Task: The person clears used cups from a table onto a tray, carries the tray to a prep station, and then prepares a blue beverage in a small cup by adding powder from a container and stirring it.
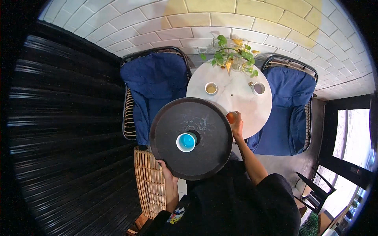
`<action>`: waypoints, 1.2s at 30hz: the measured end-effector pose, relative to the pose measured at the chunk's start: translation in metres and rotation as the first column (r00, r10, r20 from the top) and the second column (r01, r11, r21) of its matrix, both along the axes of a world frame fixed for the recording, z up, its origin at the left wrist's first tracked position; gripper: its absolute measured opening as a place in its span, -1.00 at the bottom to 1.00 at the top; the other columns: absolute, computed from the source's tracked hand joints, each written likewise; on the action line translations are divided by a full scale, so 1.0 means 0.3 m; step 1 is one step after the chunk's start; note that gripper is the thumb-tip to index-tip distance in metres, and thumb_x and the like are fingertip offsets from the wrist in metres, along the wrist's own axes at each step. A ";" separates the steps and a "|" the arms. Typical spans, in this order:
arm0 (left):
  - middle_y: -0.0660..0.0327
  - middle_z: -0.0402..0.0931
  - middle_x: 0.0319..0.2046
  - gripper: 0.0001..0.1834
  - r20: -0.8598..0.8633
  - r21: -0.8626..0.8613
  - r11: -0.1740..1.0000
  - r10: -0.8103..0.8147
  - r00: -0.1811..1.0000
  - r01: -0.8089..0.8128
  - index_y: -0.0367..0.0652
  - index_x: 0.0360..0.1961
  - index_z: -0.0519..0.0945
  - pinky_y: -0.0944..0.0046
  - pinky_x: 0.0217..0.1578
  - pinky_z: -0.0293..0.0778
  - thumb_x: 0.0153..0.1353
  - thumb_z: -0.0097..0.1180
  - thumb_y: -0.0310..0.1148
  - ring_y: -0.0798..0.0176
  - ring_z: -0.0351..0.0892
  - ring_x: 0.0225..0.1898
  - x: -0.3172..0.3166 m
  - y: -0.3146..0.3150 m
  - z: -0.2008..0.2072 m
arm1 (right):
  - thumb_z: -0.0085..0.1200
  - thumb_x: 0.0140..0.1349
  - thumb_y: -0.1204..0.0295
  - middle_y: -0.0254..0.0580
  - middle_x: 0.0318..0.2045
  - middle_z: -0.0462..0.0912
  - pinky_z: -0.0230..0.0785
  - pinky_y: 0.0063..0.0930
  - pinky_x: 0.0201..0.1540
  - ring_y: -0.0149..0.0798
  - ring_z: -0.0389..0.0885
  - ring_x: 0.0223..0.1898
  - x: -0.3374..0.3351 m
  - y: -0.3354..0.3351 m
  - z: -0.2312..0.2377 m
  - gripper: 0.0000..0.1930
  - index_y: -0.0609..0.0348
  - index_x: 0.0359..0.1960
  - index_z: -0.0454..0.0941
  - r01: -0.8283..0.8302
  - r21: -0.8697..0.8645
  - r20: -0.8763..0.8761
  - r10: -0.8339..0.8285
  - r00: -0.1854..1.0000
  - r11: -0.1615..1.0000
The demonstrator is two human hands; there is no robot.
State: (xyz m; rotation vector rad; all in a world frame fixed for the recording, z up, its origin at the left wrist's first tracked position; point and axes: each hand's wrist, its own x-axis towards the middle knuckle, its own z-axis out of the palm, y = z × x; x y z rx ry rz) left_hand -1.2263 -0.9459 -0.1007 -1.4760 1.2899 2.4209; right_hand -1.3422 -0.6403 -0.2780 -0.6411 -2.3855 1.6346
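My left hand (169, 176) grips the near left rim of a round dark tray (169, 126); its thumb shows at the edge and the other fingers are hidden underneath. On the tray stands a white cup (186, 142) with bright blue liquid. My right hand (237, 126) is closed round a cup of reddish-amber liquid (231, 117), just past the tray's right edge and over the near part of a round white marble table (252, 112). Farther back on that table are a cup of pale yellowish liquid (211, 89) and a cup of greyish-purple liquid (258, 88).
A leafy plant in a glass vase (237, 61) stands at the table's back, against the tiled wall (220, 19). Blue-cushioned chairs flank the table, one left (157, 78) and one right (283, 118). A rattan chair part (149, 181) lies beside my left forearm. Dark corrugated panelling (71, 129) fills the left.
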 end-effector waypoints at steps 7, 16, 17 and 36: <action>0.12 0.31 0.28 -0.39 0.036 -0.027 0.997 0.076 0.996 -0.075 -0.01 0.30 0.27 -0.09 0.06 0.53 0.38 -0.13 0.13 0.04 0.43 0.19 -0.083 0.044 -0.020 | 0.41 -0.21 0.41 0.03 -0.20 0.63 0.50 -0.22 -0.07 -0.02 0.66 -0.14 -0.006 0.237 0.081 -0.43 0.19 -0.09 0.44 0.053 0.195 -0.080 -0.038 0.996 0.979; 0.08 0.03 0.43 -0.18 0.058 -0.010 1.000 0.014 0.998 -0.013 -0.08 0.42 0.08 -0.12 0.30 0.21 0.35 -0.23 0.27 -0.02 0.12 0.38 -0.124 0.094 -0.004 | 0.47 -0.20 0.30 0.03 -0.12 0.64 0.50 -0.18 -0.02 -0.01 0.65 -0.07 -0.018 0.437 0.015 -0.27 0.17 0.05 0.36 0.110 0.259 0.050 -0.127 0.991 0.960; 0.08 0.03 0.43 -0.18 0.060 -0.011 1.000 0.012 0.998 -0.012 -0.08 0.42 0.08 -0.12 0.30 0.21 0.35 -0.23 0.27 -0.02 0.12 0.38 -0.121 0.094 -0.010 | 0.48 -0.21 0.28 0.07 -0.07 0.60 0.47 -0.15 0.03 0.01 0.61 -0.02 -0.020 0.441 0.014 -0.24 0.19 0.07 0.35 0.094 0.224 0.069 -0.112 0.991 0.970; 0.01 0.09 0.39 -0.07 0.000 0.032 0.994 -0.108 0.994 0.107 -0.17 0.42 0.04 -0.06 0.28 0.23 0.29 -0.23 0.35 -0.04 0.16 0.36 -0.068 0.087 -0.075 | 0.48 -0.15 0.30 0.15 0.18 0.40 0.23 -0.13 0.30 0.10 0.35 0.25 -0.025 -0.122 0.663 -0.08 0.22 0.29 0.25 -0.803 0.089 -0.239 0.796 0.557 0.589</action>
